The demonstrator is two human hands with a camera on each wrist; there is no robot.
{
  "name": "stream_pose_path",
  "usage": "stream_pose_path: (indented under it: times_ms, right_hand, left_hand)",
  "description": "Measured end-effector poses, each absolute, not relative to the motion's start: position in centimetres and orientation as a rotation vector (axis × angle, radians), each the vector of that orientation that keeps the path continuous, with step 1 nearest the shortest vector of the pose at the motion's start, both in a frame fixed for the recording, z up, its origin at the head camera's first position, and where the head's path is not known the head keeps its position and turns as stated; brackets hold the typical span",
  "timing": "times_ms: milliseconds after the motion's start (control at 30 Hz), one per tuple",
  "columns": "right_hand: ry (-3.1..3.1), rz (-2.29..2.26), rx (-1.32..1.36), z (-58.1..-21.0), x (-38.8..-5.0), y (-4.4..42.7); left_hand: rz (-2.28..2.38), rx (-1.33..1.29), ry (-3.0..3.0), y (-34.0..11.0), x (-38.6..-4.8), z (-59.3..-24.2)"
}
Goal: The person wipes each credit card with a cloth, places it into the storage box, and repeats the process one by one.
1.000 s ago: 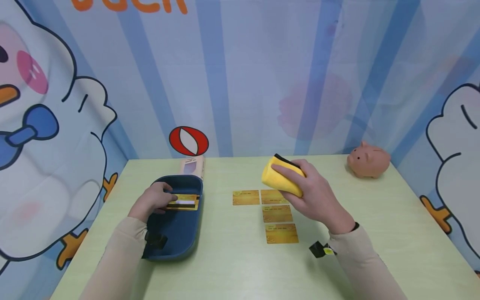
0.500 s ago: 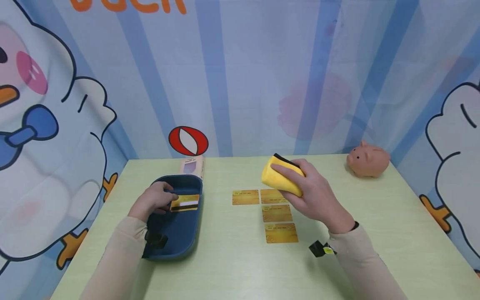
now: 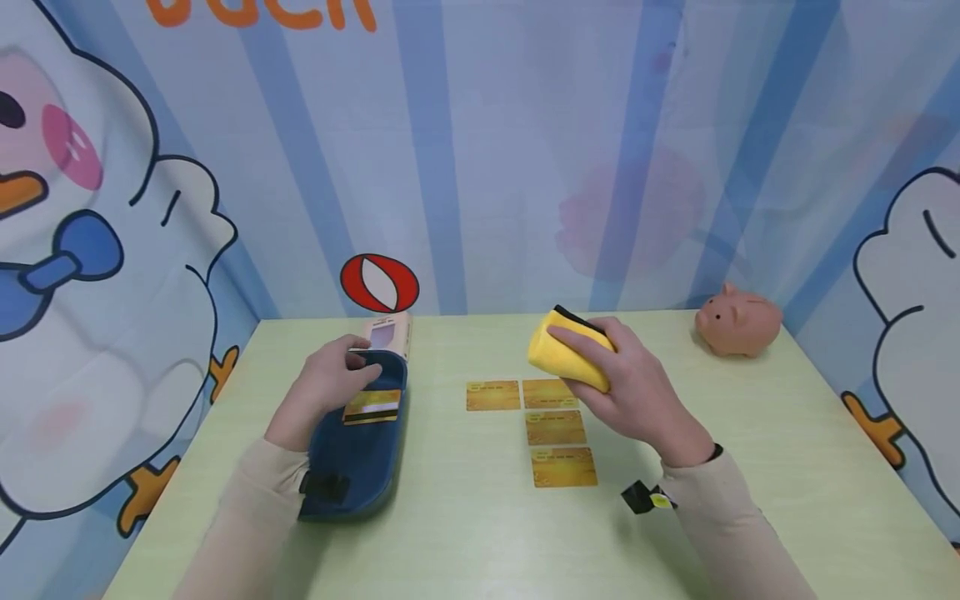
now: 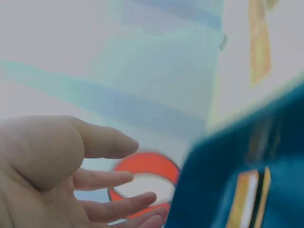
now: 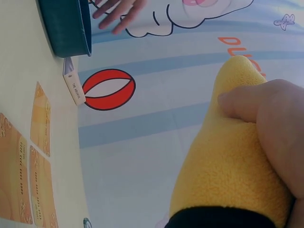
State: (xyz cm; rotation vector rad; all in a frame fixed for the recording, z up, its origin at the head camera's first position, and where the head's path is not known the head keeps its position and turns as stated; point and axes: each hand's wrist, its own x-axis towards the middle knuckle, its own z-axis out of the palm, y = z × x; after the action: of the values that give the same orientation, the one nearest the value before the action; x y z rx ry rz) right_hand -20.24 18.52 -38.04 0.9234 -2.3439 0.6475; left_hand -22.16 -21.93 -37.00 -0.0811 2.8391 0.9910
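My left hand (image 3: 326, 382) hovers over the far left part of a dark blue tray (image 3: 356, 467), fingers spread and holding nothing. Inside the tray, just below its fingers, lies a gold bank card (image 3: 372, 407) with its striped side up; whether others lie under it, I cannot tell. A thick folded yellow cloth (image 3: 566, 354) with a black edge is gripped in my right hand (image 3: 637, 387), raised above the table. Several gold cards lie flat near it: one on the left (image 3: 492, 396), others in a column, including a nearest card (image 3: 564, 467). The cloth partly hides the column's far card (image 3: 550, 395).
A small pale box (image 3: 390, 333) stands behind the tray. At the back right corner sits a pink piggy bank (image 3: 738, 323). The pale green table (image 3: 465, 542) ends at a striped cartoon backdrop (image 3: 495, 167).
My left hand has let go of the card in the tray and risen up and away toward the tray's far end. The right hand with the cloth has hardly moved.
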Motion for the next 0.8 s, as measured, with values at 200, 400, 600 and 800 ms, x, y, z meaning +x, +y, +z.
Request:
stream_pose_path:
  times_ms: [200, 400, 600, 800]
  right_hand:
    - [-2.344, 0.651, 0.914, -37.9, -20.2, 18.6]
    - [-2.337, 0.654, 0.907, -37.7, -20.2, 18.7]
    - [-2.347, 0.659, 0.892, -37.6, -20.1, 18.9]
    - [-2.354, 0.655, 0.881, -37.5, -20.2, 19.1]
  left_hand:
    - [1.140, 0.154, 2.860, -18.4, -20.6, -35.1]
    - [1.327, 0.388, 2.810, -14.2, -19.1, -34.8]
    - [1.472, 0.474, 2.768, -10.6, -18.6, -36.0]
    - [1.588, 0.409, 2.719, -8.5, -19.4, -38.6]
